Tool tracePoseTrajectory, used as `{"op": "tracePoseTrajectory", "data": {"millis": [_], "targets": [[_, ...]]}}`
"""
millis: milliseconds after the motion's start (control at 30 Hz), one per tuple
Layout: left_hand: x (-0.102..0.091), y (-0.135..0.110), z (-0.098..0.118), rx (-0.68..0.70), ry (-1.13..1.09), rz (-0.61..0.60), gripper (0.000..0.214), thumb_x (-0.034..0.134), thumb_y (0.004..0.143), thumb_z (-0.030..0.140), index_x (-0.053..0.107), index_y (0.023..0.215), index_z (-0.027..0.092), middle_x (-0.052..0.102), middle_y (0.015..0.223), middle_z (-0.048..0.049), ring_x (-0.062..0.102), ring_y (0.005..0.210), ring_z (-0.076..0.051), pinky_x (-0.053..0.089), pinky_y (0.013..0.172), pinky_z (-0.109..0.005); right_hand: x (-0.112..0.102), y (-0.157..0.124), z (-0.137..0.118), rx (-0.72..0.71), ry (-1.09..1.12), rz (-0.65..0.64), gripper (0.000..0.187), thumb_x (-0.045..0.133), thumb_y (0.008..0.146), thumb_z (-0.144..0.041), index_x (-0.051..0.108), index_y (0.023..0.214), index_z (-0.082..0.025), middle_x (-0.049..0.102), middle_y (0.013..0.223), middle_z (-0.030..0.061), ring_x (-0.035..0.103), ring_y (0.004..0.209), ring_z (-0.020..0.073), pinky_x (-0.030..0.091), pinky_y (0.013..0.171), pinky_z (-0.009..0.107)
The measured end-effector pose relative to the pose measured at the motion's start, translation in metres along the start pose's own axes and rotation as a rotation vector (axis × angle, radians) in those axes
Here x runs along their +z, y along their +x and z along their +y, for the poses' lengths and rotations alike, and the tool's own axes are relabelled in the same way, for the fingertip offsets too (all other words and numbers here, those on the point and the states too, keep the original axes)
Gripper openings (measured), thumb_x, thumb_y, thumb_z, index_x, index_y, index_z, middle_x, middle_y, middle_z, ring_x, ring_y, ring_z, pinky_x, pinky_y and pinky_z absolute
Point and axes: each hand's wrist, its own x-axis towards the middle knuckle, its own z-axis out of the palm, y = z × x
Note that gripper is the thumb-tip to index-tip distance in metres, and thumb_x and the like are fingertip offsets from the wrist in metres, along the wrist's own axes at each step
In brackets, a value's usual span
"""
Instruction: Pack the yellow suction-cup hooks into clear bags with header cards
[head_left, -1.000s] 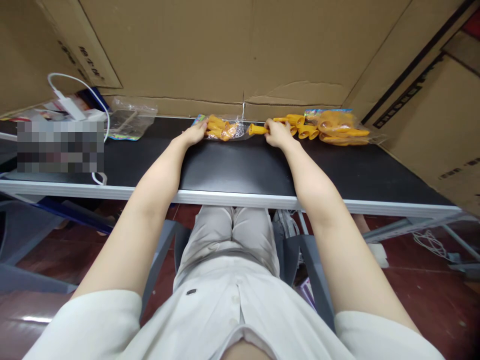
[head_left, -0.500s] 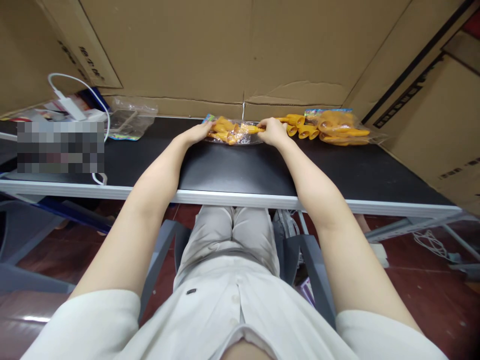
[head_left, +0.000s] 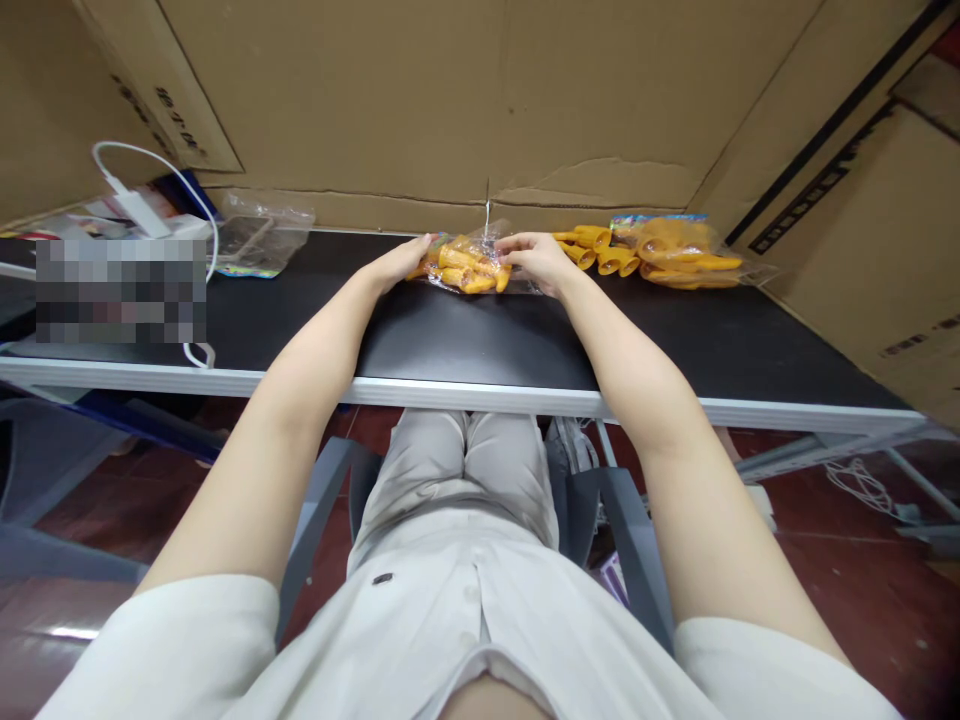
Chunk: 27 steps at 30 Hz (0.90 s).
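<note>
A clear plastic bag (head_left: 529, 284) holding several orange-yellow, hollow-ended plastic pieces (head_left: 459, 268) lies on the black table between my hands. My left hand (head_left: 405, 262) grips the bag's left end, its fingertips partly hidden by the film. At the bag's right end is my right hand (head_left: 538, 260), fingers stretched forward and slightly apart, touching the film near the orange pieces. No piece shows between those fingers. Just right of this hand lie several loose orange pieces (head_left: 616, 260) with round open ends facing me.
A filled bag of orange pieces (head_left: 679, 255) rests at the back right. At the left are a flat clear bag (head_left: 281, 240), a white plug with cable (head_left: 142, 212) and a blurred-out patch. Cardboard walls (head_left: 420, 100) stand behind and at the right of the black tabletop (head_left: 472, 345).
The orange piece pinched in my right hand has gone left into the bag among the others. My right fingers have loosened and stretched out. My left hand stays at the bag's left end.
</note>
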Motion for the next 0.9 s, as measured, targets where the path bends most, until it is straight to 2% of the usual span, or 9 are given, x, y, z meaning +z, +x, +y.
{"op": "tracePoseTrajectory", "data": {"millis": [100, 200, 333, 467, 567, 667, 767, 900], "targets": [[-0.004, 0.003, -0.002, 0.019, 0.032, 0.052, 0.058, 0.051, 0.113, 0.056, 0.07, 0.155, 0.021, 0.063, 0.168, -0.0115, 0.051, 0.162, -0.032, 0.036, 0.138, -0.047, -0.003, 0.002, 0.003, 0.039, 0.112, 0.016, 0.025, 0.078, 0.074, -0.006, 0.074, 0.096, -0.018, 0.079, 0.109, 0.008, 0.076, 0.109, 0.024, 0.067, 0.101, 0.045], [-0.006, 0.002, 0.001, 0.124, 0.12, 0.092, 0.057, 0.066, 0.105, 0.052, 0.072, 0.152, 0.021, 0.059, 0.171, -0.0146, 0.045, 0.166, -0.035, 0.03, 0.14, -0.049, -0.003, 0.004, 0.005, 0.06, 0.143, 0.018, 0.024, 0.077, 0.072, -0.002, 0.072, 0.091, -0.017, 0.078, 0.105, 0.0082, 0.076, 0.106, 0.0236, 0.067, 0.101, 0.046], [0.002, 0.0, 0.012, 0.237, 0.255, 0.085, 0.043, 0.083, 0.088, 0.042, 0.086, 0.126, 0.021, 0.056, 0.173, -0.0144, 0.043, 0.166, -0.039, 0.028, 0.141, -0.049, 0.001, 0.004, 0.005, 0.097, 0.149, 0.021, 0.023, 0.069, 0.072, 0.003, 0.072, 0.084, -0.017, 0.076, 0.094, 0.0072, 0.076, 0.098, 0.0223, 0.068, 0.099, 0.044], [0.014, 0.001, 0.021, 0.271, 0.275, 0.116, 0.042, 0.082, 0.084, 0.04, 0.087, 0.122, 0.021, 0.065, 0.166, -0.0118, 0.052, 0.159, -0.038, 0.032, 0.139, -0.05, 0.007, 0.002, 0.005, 0.089, 0.155, 0.009, 0.024, 0.066, 0.074, 0.004, 0.07, 0.085, -0.017, 0.077, 0.094, 0.0056, 0.077, 0.095, 0.0189, 0.068, 0.098, 0.039], [0.018, 0.001, 0.025, 0.297, 0.247, 0.116, 0.039, 0.083, 0.086, 0.041, 0.086, 0.119, 0.02, 0.064, 0.166, -0.013, 0.051, 0.16, -0.038, 0.032, 0.139, -0.05, 0.014, 0.0, 0.005, 0.004, 0.127, 0.004, 0.028, 0.077, 0.074, -0.002, 0.072, 0.096, -0.018, 0.08, 0.103, 0.0049, 0.078, 0.105, 0.0199, 0.067, 0.102, 0.038], [0.017, -0.003, 0.028, 0.279, 0.217, 0.101, 0.033, 0.083, 0.088, 0.04, 0.086, 0.115, 0.022, 0.063, 0.167, -0.0129, 0.049, 0.161, -0.039, 0.03, 0.139, -0.054, 0.021, -0.003, 0.004, -0.055, 0.036, -0.031, 0.037, 0.088, 0.072, -0.011, 0.075, 0.106, -0.02, 0.082, 0.111, 0.0053, 0.078, 0.115, 0.0239, 0.066, 0.107, 0.043], [0.013, -0.003, 0.026, 0.26, 0.206, 0.114, 0.03, 0.077, 0.094, 0.039, 0.086, 0.117, 0.022, 0.064, 0.166, -0.0127, 0.051, 0.16, -0.038, 0.03, 0.139, -0.053, 0.021, -0.006, 0.002, -0.084, -0.051, -0.102, 0.032, 0.088, 0.073, -0.011, 0.078, 0.101, -0.022, 0.083, 0.113, 0.0054, 0.078, 0.118, 0.0271, 0.065, 0.109, 0.045], [0.003, 0.005, 0.009, 0.237, 0.27, 0.152, 0.035, 0.068, 0.098, 0.036, 0.085, 0.122, 0.018, 0.068, 0.161, -0.0141, 0.053, 0.158, -0.035, 0.032, 0.138, -0.046, 0.015, -0.007, -0.001, -0.124, -0.07, -0.18, 0.024, 0.079, 0.072, -0.002, 0.081, 0.089, -0.018, 0.085, 0.109, 0.0079, 0.078, 0.115, 0.0269, 0.061, 0.113, 0.041]]}}
